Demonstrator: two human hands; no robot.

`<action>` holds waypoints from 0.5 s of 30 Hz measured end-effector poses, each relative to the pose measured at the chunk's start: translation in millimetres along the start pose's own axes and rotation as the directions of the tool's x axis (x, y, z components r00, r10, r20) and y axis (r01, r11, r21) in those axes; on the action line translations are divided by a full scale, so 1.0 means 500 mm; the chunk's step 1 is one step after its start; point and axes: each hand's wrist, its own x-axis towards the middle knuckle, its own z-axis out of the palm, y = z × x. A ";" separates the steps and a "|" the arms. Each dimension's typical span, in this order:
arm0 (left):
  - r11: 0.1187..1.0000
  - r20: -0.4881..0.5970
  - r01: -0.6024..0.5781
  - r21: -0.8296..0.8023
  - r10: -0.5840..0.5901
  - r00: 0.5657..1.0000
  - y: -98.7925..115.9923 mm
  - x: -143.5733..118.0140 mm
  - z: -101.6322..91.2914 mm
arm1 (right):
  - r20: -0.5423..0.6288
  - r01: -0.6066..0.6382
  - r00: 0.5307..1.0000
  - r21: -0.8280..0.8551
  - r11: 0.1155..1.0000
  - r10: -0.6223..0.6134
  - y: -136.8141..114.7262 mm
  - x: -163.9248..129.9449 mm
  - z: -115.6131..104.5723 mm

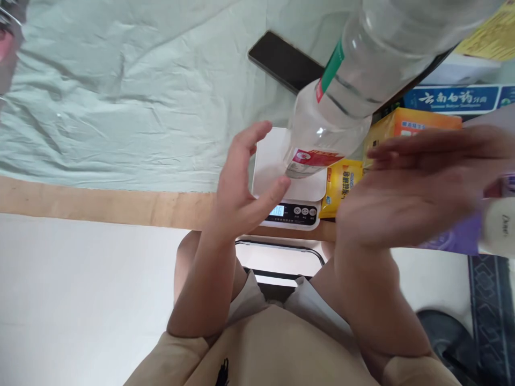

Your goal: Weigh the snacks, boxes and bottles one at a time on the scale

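Note:
A large clear plastic bottle (346,102) with green and red label parts has its lower end over a white kitchen scale (265,166). Its upper end runs out of the top of the view. My left hand (249,182) is open at the scale's left side, thumb and fingers apart, the thumb tip close to the bottle's base. To the right, my right hand (414,187) is blurred, with its fingers stretched out and nothing visible in it. The scale's lit display (277,210) is partly behind my left thumb, and its digits are not fully readable.
Behind the bottle lies a black phone (284,59) on the pale green cloth (140,96). Yellow packets (341,185), a blue toothpaste box (450,99), a purple pack (458,236) and a white Dove container (499,225) crowd the right side. The wooden table edge (120,206) runs in front.

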 end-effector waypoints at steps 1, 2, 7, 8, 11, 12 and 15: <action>1.000 0.030 0.012 -0.018 -0.011 1.000 0.002 0.002 0.006 | 0.059 -0.007 0.998 -0.018 1.000 0.008 -0.001 -0.015 0.018; 0.999 0.051 0.028 -0.038 -0.026 0.998 0.004 0.003 0.012 | 0.136 -0.008 0.991 -0.050 0.999 0.015 -0.003 -0.028 0.030; 0.989 0.092 0.111 -0.095 -0.102 0.990 0.003 0.013 0.030 | 0.357 -0.016 0.929 -0.230 0.973 0.100 -0.039 -0.061 0.029; 0.988 0.083 0.113 -0.104 -0.105 0.991 0.002 0.019 0.030 | 0.373 -0.028 0.919 -0.262 0.965 0.128 -0.047 -0.062 0.027; 0.987 0.060 0.033 -0.155 -0.024 0.998 0.001 0.051 0.030 | 0.376 -0.115 0.895 -0.323 0.940 0.239 -0.065 -0.063 0.027; 0.983 0.063 -0.013 -0.181 0.025 0.998 0.001 0.064 0.030 | 0.370 -0.147 0.889 -0.325 0.934 0.269 -0.067 -0.064 0.027; 0.960 0.074 -0.104 -0.261 0.127 0.989 0.003 0.098 0.035 | 0.368 -0.209 0.878 -0.283 0.936 0.307 -0.063 -0.069 0.019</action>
